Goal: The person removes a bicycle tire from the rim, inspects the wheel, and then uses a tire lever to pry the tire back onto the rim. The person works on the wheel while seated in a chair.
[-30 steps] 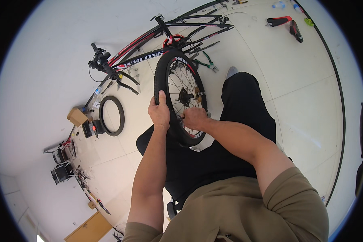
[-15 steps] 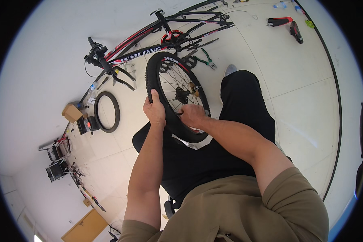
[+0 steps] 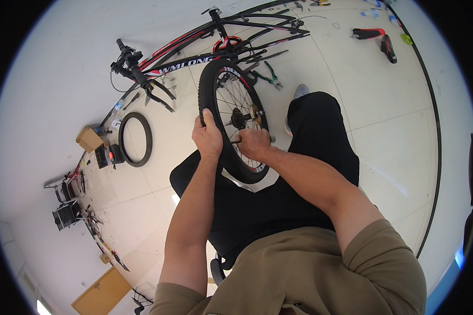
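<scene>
A bicycle wheel [image 3: 207,86] with a knobby black tire stands tilted between my knees, its spokes and sprocket cluster [image 3: 238,118] facing up. My left hand [image 3: 208,137] is closed around the tire's left side, thumb on top. Across the lower spokes, my right hand [image 3: 254,144] makes a fist at the rim's inner edge. A slim dark rod-like tool [image 3: 235,142] pokes out of that fist toward the tire, and a greyish end shows on the other side. Most of this tool is hidden by the fingers, so its exact kind is unclear.
Beyond the wheel lies a black and red bicycle frame [image 3: 189,62] with handlebars. Green-handled pliers [image 3: 269,76] rest on the floor near it. A loose tire [image 3: 148,137] and cardboard box [image 3: 89,139] are at left; red and black tools [image 3: 370,34] lie far right.
The wheel and both hands have shifted slightly up in the view. My right hand has moved a little farther up along the rim, still gripping the tool; the left keeps its hold.
</scene>
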### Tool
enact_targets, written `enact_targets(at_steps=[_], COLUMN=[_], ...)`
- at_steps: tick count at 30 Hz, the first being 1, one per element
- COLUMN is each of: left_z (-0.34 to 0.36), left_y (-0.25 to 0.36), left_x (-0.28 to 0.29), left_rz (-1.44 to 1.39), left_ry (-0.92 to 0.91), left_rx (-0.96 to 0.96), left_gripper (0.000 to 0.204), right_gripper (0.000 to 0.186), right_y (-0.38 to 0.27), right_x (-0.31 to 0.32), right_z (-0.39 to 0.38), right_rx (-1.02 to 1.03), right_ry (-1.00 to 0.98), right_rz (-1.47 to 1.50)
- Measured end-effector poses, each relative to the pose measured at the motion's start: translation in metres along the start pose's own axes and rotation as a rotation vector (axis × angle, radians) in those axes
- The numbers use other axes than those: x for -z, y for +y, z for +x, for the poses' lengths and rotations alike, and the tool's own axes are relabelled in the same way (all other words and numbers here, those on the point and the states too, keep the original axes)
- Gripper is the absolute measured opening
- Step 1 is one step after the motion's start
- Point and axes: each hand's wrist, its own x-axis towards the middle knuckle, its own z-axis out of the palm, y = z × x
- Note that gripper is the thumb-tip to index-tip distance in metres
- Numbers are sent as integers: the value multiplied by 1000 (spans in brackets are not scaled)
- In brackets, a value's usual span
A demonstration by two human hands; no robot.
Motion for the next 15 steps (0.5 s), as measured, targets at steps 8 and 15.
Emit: enact_targets(at_steps=[8,15], left_z=[-26,-30], left_y=[7,-19], left_x=[5,4], left_rz=[-168,-348], left_ry=[-97,-147], left_rx=[47,115], left_gripper=[47,46], right_gripper=[16,17], right_y=[7,7], right_x=[-14,-3], right_z=[0,-9], right_rx=[86,179], right_ry=[-44,-102], right_rz=[-103,-143])
